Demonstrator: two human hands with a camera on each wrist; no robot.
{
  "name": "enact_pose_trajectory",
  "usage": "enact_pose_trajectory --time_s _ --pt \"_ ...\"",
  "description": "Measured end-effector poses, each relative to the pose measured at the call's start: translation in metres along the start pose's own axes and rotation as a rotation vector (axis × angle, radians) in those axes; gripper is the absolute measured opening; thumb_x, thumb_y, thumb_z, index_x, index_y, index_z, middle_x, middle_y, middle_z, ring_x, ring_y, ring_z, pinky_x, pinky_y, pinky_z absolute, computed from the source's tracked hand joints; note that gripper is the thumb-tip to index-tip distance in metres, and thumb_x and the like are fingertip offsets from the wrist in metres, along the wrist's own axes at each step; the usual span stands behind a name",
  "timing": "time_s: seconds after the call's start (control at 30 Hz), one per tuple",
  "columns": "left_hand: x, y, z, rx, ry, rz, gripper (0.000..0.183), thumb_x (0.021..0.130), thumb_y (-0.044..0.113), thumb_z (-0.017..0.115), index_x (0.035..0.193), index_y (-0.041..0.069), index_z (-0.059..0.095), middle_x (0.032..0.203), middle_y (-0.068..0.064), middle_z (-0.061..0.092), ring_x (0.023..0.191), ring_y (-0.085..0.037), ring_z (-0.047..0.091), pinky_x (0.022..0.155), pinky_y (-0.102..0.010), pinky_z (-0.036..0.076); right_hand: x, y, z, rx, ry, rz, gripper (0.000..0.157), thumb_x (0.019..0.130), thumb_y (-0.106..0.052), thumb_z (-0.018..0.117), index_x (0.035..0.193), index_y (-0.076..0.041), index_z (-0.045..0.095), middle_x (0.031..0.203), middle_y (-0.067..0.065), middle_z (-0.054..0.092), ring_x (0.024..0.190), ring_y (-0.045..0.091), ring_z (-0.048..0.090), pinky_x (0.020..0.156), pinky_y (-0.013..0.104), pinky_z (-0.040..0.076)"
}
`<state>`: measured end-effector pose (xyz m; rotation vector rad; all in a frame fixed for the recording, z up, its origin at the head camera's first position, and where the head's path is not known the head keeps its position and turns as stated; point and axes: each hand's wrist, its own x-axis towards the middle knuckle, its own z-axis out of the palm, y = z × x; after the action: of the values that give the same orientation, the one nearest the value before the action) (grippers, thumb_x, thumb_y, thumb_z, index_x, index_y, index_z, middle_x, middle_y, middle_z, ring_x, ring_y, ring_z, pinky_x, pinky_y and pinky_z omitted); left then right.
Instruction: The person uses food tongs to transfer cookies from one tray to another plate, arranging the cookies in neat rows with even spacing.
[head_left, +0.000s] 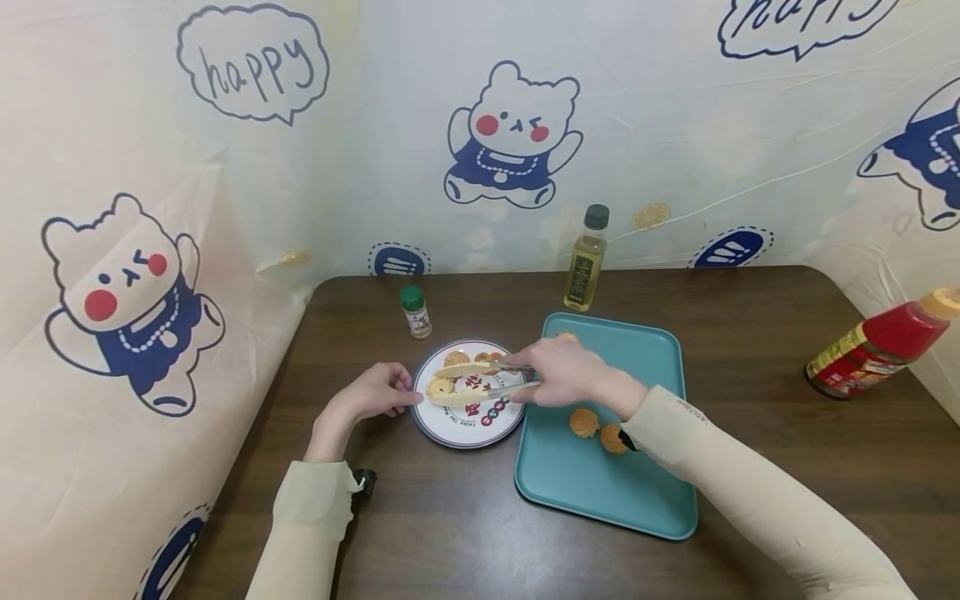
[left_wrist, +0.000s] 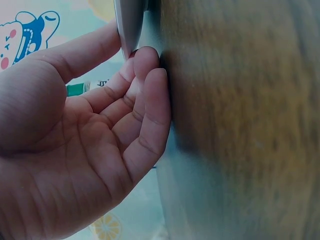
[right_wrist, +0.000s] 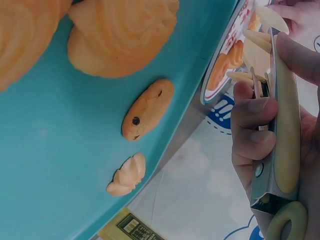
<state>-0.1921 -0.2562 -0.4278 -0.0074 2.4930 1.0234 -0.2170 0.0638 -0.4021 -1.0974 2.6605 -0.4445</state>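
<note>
My left hand (head_left: 378, 390) holds the rim of a round white plate (head_left: 450, 437) between thumb and fingers at its left side. In the left wrist view the thumb lies against the plate's edge (left_wrist: 131, 25). My right hand (head_left: 561, 372) grips metal tongs (right_wrist: 267, 185) with cream-coloured tips and handle parts. The tong tips reach over the plate, either side of a pale cookie (head_left: 440, 387); whether they squeeze it I cannot tell. Other swirled cookies (head_left: 456, 358) lie at the plate's far side. Under the right forearm is a teal tray (head_left: 600, 496).
Swirled cookies (head_left: 583, 422) lie on the tray, with a speckled oval cookie (right_wrist: 147, 110) and a small shell-shaped one (right_wrist: 127, 175). Behind stand an oil bottle (head_left: 585, 267) and a green-capped shaker (head_left: 416, 314). A red sauce bottle (head_left: 873, 350) stands at the right of the wooden table (head_left: 435, 533).
</note>
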Motion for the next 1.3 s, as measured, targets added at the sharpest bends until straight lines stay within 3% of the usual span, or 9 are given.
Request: enact_pose_trajectory --time_s 0.17,0.63,0.83,0.97,1.07,1.2,1.3 --pt "0.0006 0.0000 0.0002 0.009 0.002 0.005 0.029 0.089 0.020 0.077 0.101 0.001 0.059 0.083 -0.010 0.059 0.074 -0.022 0.059 0.068 -0.032 0.054 0.0010 -0.0002 0.0018 -0.004 0.005 0.002 0.056 0.091 -0.044 0.070 0.140 -0.020 0.059 0.063 -0.006 0.050 0.047 0.010 0.021 0.047 0.030 0.023" --pt "0.0005 0.0010 0.0004 0.008 0.005 -0.007 0.031 0.089 0.021 0.077 0.103 0.001 0.059 0.084 -0.011 0.059 0.075 -0.022 0.058 0.069 -0.032 0.054 0.0012 -0.0010 0.0027 -0.007 0.020 -0.009 0.057 0.089 -0.044 0.073 0.139 -0.019 0.060 0.064 -0.006 0.051 0.046 0.010 0.022 0.046 0.030 0.023" --pt "0.0002 0.0008 -0.0001 0.004 0.004 -0.014 0.031 0.089 0.021 0.077 0.103 0.001 0.059 0.084 -0.011 0.059 0.075 -0.023 0.058 0.069 -0.032 0.054 0.0017 -0.0017 0.0035 -0.007 0.019 0.000 0.058 0.088 -0.045 0.073 0.139 -0.021 0.060 0.097 -0.003 0.072 0.045 0.009 0.024 0.046 0.029 0.024" --pt "0.0005 0.0009 -0.0004 0.005 0.003 -0.011 0.030 0.089 0.021 0.077 0.103 0.001 0.058 0.084 -0.011 0.059 0.075 -0.023 0.058 0.069 -0.032 0.053 0.0016 -0.0022 0.0034 -0.008 0.021 -0.001 0.058 0.088 -0.044 0.074 0.139 -0.022 0.060 0.093 -0.002 0.071 0.044 0.009 0.025 0.045 0.029 0.024" --pt "0.0006 0.0008 -0.0002 0.009 0.001 -0.004 0.031 0.089 0.021 0.077 0.103 0.001 0.058 0.084 -0.010 0.059 0.075 -0.022 0.058 0.068 -0.032 0.053 0.0010 -0.0029 0.0027 -0.009 0.024 -0.002 0.058 0.088 -0.044 0.074 0.140 -0.022 0.059 0.100 -0.002 0.072 0.044 0.008 0.027 0.045 0.028 0.025" --pt "0.0007 0.0003 -0.0002 0.009 0.002 -0.002 0.031 0.089 0.021 0.077 0.103 0.001 0.058 0.084 -0.011 0.059 0.075 -0.023 0.058 0.069 -0.032 0.054 -0.0010 -0.0037 0.0000 0.004 0.020 0.003 0.058 0.088 -0.044 0.073 0.141 -0.025 0.058 0.128 -0.001 0.066 0.047 0.008 0.030 0.046 0.029 0.025" --pt "0.0005 -0.0002 -0.0002 0.010 0.003 -0.002 0.031 0.089 0.021 0.077 0.103 0.000 0.058 0.084 -0.011 0.059 0.075 -0.023 0.058 0.069 -0.032 0.054 -0.0034 -0.0035 -0.0032 -0.011 0.027 0.003 0.057 0.089 -0.043 0.073 0.141 -0.026 0.058 0.132 -0.002 0.064 0.051 0.007 0.036 0.051 0.030 0.030"
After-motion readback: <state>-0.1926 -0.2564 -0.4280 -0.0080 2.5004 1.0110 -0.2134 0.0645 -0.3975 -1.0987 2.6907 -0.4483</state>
